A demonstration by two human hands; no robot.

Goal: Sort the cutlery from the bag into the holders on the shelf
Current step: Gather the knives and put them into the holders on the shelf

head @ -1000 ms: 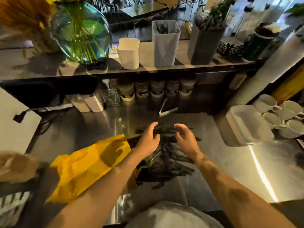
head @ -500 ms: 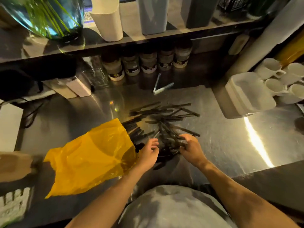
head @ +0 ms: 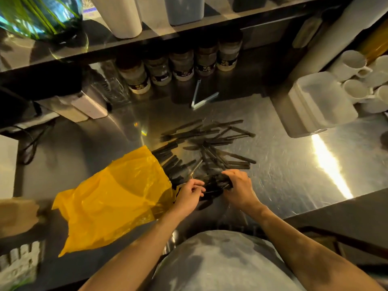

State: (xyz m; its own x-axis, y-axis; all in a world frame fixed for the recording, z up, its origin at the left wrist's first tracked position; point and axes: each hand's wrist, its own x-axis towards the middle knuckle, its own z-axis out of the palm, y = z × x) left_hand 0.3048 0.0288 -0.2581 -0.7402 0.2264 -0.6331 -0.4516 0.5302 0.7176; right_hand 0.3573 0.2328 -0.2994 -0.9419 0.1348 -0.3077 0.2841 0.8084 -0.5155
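- Both hands have dropped from a loose hover over the pile onto its near side. The right hand (head: 239, 187) now has its fingers (head: 229, 174) clenched round a bunch (head: 217, 183) of black pieces. The left hand (head: 189, 196) curls its fingers (head: 198, 187) onto the left ends of the same bunch, apparently pinching and squaring them up.
- The view has tipped down since then, so only the lower parts of the holders show.
- Reading: gathering has begun, but nothing here has reached a holder yet. The bunch lies low on the pile, not lifted clear.
- The rest of the cutlery (head: 210, 141) lies fanned in the middle of the tabletop (head: 283, 164), some pieces poking from the mouth of the yellow bag (head: 113, 198), which sprawls toward the near left edge. Blur hides which pieces are knives, forks or spoons.
- Surface: brushed steel, scuffed, with a hard glare stripe toward the right edge.
- Far edge: tongs (head: 201, 97) and a row of jars (head: 182, 64) under the shelf (head: 189, 28).
- On the shelf: a white holder (head: 119, 15), a grey holder (head: 184, 9), a dark holder (head: 249, 2) and a glass vase (head: 39, 15) on the left.
- Far right corner: a plastic tub (head: 321, 101) and white mugs (head: 357, 66).
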